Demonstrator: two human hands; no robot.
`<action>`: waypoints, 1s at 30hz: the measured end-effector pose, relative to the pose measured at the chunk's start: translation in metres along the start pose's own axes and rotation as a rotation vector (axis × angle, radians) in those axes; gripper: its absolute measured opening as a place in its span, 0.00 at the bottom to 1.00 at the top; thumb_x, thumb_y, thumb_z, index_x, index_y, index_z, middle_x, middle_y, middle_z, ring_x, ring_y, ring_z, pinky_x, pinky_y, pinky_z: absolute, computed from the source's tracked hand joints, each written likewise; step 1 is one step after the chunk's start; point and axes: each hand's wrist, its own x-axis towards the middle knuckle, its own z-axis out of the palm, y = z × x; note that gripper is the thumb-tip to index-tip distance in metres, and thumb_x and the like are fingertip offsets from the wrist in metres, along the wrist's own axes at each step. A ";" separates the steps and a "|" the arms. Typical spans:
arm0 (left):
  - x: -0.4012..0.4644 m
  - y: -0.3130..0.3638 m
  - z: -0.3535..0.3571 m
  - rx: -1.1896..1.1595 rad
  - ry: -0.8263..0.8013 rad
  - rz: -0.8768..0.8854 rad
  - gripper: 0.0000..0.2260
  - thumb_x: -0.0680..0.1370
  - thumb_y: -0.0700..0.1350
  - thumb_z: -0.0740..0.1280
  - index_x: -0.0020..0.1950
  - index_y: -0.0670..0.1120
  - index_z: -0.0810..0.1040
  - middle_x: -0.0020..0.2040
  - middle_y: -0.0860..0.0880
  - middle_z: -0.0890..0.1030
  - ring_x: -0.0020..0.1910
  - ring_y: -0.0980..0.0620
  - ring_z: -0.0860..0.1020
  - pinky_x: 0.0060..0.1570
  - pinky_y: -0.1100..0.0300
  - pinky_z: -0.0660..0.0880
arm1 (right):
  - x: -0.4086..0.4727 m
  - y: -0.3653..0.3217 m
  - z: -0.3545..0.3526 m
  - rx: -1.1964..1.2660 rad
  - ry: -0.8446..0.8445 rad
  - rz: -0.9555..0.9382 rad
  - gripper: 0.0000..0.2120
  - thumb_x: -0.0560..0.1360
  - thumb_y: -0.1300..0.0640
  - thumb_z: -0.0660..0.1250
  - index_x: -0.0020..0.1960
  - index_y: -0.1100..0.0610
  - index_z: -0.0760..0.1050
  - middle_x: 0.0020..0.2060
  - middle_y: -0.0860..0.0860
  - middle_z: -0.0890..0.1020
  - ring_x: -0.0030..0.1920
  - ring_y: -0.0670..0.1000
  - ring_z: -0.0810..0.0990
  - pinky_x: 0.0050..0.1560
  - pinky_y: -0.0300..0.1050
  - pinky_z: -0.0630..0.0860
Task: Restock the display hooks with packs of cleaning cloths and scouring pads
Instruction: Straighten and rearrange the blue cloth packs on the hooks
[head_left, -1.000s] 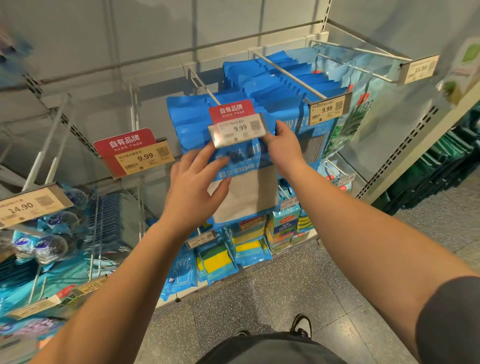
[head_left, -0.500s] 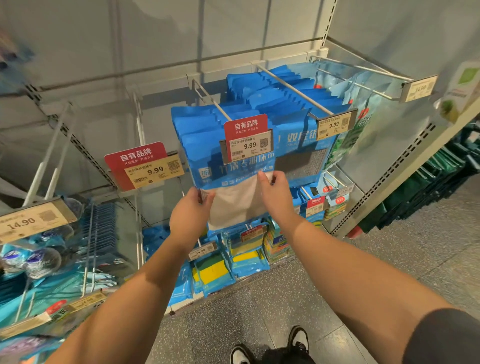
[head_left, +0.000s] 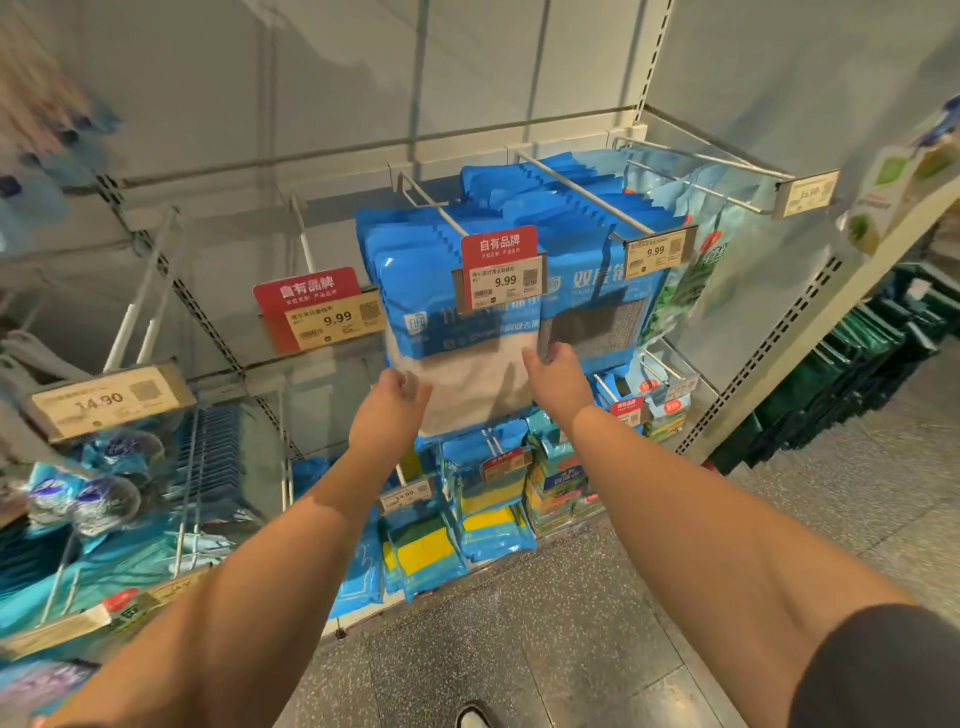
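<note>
Two hands bracket the lower half of the front cloth pack, which hangs from the display hook at its outer end, just behind the price tag. The pack's long axis runs straight down from the hook, blue header above and pale cloth below. On its left edge the left hand has its fingers curled at the pack's lower corner, apparently pinching it, though the contact is partly hidden. On the right edge the right hand sits a little higher, fingertips against the seam where this pack meets the neighbouring grey-cloth packs. Both forearms reach up and forward, the hands roughly level with the pack's middle and equally near it. Whatever comes next, probably squaring the pack against the stack behind, turns on it hanging plumb between the two hands.
</note>
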 end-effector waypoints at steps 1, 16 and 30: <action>-0.009 -0.005 0.000 -0.006 -0.006 -0.008 0.20 0.84 0.56 0.60 0.69 0.42 0.70 0.58 0.48 0.76 0.52 0.45 0.78 0.47 0.54 0.71 | -0.012 0.006 -0.006 -0.034 -0.016 0.005 0.30 0.82 0.45 0.60 0.77 0.60 0.59 0.71 0.58 0.71 0.67 0.60 0.73 0.60 0.49 0.70; -0.313 -0.146 -0.046 0.194 -0.054 0.094 0.12 0.82 0.52 0.65 0.58 0.46 0.79 0.54 0.45 0.82 0.49 0.43 0.81 0.47 0.55 0.76 | -0.339 0.063 -0.027 -0.457 -0.304 -0.308 0.14 0.82 0.49 0.59 0.63 0.55 0.74 0.57 0.52 0.78 0.54 0.54 0.76 0.52 0.49 0.73; -0.564 -0.343 -0.243 0.374 0.070 -0.067 0.15 0.83 0.52 0.64 0.67 0.48 0.76 0.67 0.47 0.78 0.64 0.45 0.76 0.59 0.55 0.72 | -0.625 -0.004 0.134 -0.719 -0.595 -0.668 0.14 0.81 0.51 0.60 0.63 0.56 0.74 0.57 0.53 0.79 0.49 0.53 0.77 0.45 0.45 0.70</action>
